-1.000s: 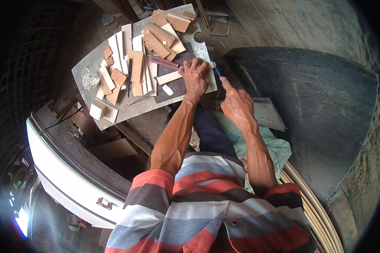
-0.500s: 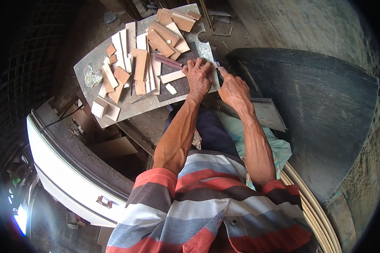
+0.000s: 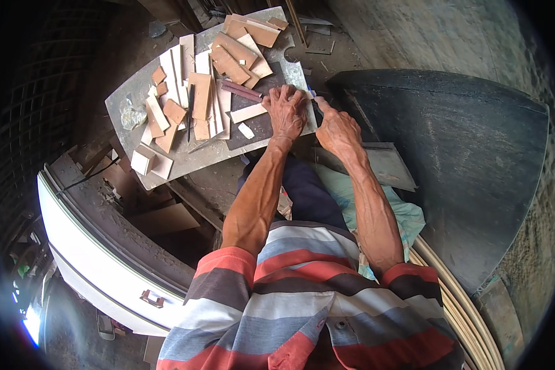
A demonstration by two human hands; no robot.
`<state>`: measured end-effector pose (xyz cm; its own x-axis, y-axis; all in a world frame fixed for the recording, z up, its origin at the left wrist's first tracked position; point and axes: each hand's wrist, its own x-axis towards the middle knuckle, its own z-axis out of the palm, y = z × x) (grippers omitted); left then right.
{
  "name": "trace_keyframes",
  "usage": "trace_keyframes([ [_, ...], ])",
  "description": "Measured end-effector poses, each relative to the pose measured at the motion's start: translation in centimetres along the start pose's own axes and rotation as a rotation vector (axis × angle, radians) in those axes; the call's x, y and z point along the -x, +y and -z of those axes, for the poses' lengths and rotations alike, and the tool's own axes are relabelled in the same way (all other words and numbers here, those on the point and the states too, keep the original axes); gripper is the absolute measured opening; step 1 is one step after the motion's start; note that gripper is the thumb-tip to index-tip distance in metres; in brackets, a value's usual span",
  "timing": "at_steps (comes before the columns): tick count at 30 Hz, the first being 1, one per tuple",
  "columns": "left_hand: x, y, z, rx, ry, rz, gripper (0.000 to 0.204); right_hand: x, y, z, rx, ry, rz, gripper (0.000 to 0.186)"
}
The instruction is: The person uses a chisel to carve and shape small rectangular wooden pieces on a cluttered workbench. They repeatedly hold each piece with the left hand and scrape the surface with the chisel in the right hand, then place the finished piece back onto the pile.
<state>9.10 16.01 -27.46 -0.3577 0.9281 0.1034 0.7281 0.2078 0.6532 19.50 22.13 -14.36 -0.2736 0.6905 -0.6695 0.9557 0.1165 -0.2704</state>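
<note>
On the worktable (image 3: 120,114) my left hand (image 3: 285,112) bends its fingers down on a small pale wood piece (image 3: 307,95) at the right edge of a dark board (image 3: 243,139). Just right of it, my right hand (image 3: 337,128) grips a thin blue tool (image 3: 312,93) with a dark handle, its tip against that piece's end. Two maroon strips (image 3: 240,91) run up to my left fingers, partly hidden by them. A pale strip (image 3: 246,112) and a small white block (image 3: 246,131) lie beside my left hand.
Several wood offcuts (image 3: 200,95) and a crumpled plastic bag (image 3: 131,116) cover the table. A white panel (image 3: 92,253) is low left, a large dark board (image 3: 462,172) right, a teal cloth (image 3: 394,216) below the table, long pale strips (image 3: 456,302) low right, a wall (image 3: 431,34) behind.
Since a second ago my right hand has moved up and forward along with the blue tool, so much less of the tool shows. My left hand stays in nearly the same place.
</note>
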Motion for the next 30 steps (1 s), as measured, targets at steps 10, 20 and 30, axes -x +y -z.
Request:
trace_keyframes([
  [10, -0.1, 0.5, -0.1, 0.028, 0.064, 0.011, 0.029, 0.4, 0.6, -1.2, 0.036, 0.06, 0.002, 0.065],
  [20, -0.2, 0.7, 0.1, 0.006, 0.063, 0.008, 0.019, 0.6, 0.7, -1.2, -0.028, 0.007, -0.049, 0.064],
  [30, -0.3, 0.8, 0.2, -0.009, 0.052, 0.0, 0.018, 1.7, 2.1, -3.0, 0.014, 0.131, 0.038, 0.062],
])
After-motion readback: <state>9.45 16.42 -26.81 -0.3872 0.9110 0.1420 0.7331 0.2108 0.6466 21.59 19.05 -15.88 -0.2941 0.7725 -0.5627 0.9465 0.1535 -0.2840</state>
